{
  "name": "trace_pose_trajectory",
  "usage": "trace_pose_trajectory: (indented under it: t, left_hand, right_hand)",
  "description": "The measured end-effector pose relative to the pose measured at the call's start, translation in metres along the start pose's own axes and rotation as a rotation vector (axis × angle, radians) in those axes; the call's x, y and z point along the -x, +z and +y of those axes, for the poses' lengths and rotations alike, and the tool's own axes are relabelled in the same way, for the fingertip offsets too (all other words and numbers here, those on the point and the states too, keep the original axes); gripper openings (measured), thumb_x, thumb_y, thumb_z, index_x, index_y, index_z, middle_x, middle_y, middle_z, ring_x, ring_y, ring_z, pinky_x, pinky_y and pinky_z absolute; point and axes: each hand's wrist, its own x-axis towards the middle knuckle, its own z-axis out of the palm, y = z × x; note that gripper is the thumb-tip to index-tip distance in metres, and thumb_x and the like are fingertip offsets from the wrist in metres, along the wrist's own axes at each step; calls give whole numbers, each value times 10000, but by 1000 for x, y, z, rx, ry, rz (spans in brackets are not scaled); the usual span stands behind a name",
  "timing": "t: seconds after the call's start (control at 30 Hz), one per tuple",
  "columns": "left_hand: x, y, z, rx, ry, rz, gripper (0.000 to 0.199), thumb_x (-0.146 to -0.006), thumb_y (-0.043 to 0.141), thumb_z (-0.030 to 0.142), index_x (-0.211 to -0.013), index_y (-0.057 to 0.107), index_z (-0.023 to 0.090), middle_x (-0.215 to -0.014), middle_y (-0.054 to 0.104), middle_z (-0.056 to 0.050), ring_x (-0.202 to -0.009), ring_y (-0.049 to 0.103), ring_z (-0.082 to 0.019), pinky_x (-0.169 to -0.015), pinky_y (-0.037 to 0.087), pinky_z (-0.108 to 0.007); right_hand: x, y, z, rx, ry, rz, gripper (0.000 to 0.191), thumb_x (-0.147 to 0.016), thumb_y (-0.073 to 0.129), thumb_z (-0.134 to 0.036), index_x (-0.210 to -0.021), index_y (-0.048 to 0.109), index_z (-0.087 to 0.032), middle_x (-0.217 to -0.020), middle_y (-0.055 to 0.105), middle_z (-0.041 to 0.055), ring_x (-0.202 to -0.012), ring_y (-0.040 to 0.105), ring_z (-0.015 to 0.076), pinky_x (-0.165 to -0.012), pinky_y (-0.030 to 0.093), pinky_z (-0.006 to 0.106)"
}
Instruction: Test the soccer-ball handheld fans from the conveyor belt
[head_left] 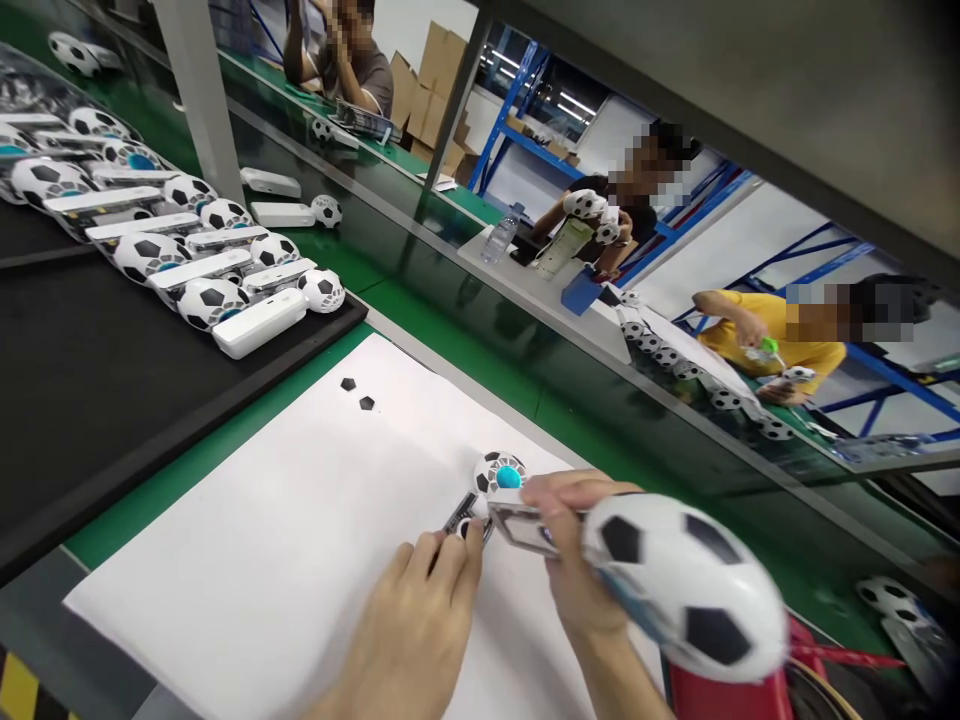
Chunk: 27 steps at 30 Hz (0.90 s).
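My right hand [581, 550] is wrapped round a white handle that ends in a large football-patterned shell [686, 585]. The shell tilts down to the right, and the handle's open frame points left. My left hand [427, 610] lies lower left with bent fingers, its fingertips on a small dark and silvery part [466, 512] whose exact kind I cannot make out. Just behind both hands, a smaller football-patterned half with a blue centre [501, 474] rests on the white sheet [247, 540]. Part of it is hidden by my right fingers.
Two black pentagon pieces [357, 393] lie on the sheet. At left, a black tray [150, 400] carries rows of football-headed white devices [259, 322]. A red object [727, 695] sits at lower right. Several people work across the bench, beyond a metal post [196, 100].
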Motion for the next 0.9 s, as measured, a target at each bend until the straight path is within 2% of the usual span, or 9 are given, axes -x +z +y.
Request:
trace_pose_trajectory:
  t: [0.07, 0.17, 0.33, 0.47, 0.57, 0.7, 0.77, 0.83, 0.9]
  left_hand:
    - [-7, -3, -1, -28, -3, -27, 601, -734, 487, 3, -1335, 511, 18, -889, 568, -80, -749, 483, -220, -597, 441, -353]
    - [-11, -4, -2, -24, 0, -38, 543, -763, 485, 4, -1302, 540, 35, -911, 529, -75, -766, 468, -217, -586, 444, -350]
    - [-10, -1, -1, 2, 9, -96, 511, -792, 506, 26, -1299, 544, 76, -963, 508, -71, -810, 451, -216, -624, 464, -353]
    - [-12, -1, -1, 6, -35, -122, 652, -754, 554, 61, -1399, 459, 85, -975, 512, -81, -820, 439, -229, -650, 483, -369]
    - [-12, 1, -1, -3, -20, -103, 655, -721, 591, 73, -1369, 497, 67, -972, 530, -93, -821, 440, -237, -658, 489, -366]
    - [-9, 9, -4, 16, -2, -45, 571, -729, 594, 87, -1299, 569, 78, -929, 566, -98, -802, 439, -238, -636, 482, -345]
    - [-7, 12, -6, 34, 0, 21, 535, -737, 579, 80, -1271, 594, 107, -1019, 602, -111, -802, 434, -232, -634, 480, -333]
    - [-5, 13, -9, 37, 25, 75, 506, -745, 570, 70, -1247, 612, 117, -1198, 604, -111, -802, 429, -220, -623, 479, -314]
    - [-3, 12, -10, 12, 68, 101, 484, -769, 566, 73, -1250, 612, 106, -1304, 587, -98, -799, 431, -213, -604, 478, -304]
  right_hand:
    - [-7, -5, -3, -55, -26, 110, 151, -837, 637, -121, -877, 553, -239, -763, 604, -26, -701, 636, 172, -702, 550, 342]
    - [-17, -16, -2, -84, -40, 197, 149, -797, 678, -110, -812, 569, -210, -732, 611, -33, -662, 628, 156, -698, 542, 325]
    - [-49, -31, 18, -118, 73, 297, 183, -719, 757, -165, -836, 617, -181, -685, 680, -10, -609, 658, 190, -611, 563, 340]
    - [-89, -34, 52, -136, 117, 393, 153, -655, 768, -152, -599, 626, -137, -619, 661, 19, -531, 644, 186, -542, 567, 330]
    - [-114, -38, 87, -152, 164, 442, 136, -617, 772, -124, -596, 637, -126, -597, 652, 12, -513, 642, 186, -522, 575, 328]
    - [-130, -46, 131, -141, 272, 461, 152, -649, 763, -55, -622, 623, -110, -595, 640, -19, -525, 644, 148, -519, 573, 278]
    - [-132, -53, 147, -116, 328, 466, 165, -724, 752, -55, -657, 609, -107, -608, 632, -39, -544, 638, 113, -532, 567, 240]
    - [-131, -60, 160, -82, 371, 472, 159, -787, 736, -81, -698, 606, -105, -623, 625, -47, -560, 634, 96, -545, 564, 222]
    - [-131, -68, 170, -39, 396, 481, 144, -792, 744, -102, -730, 614, -102, -650, 632, -39, -576, 636, 97, -553, 562, 223]
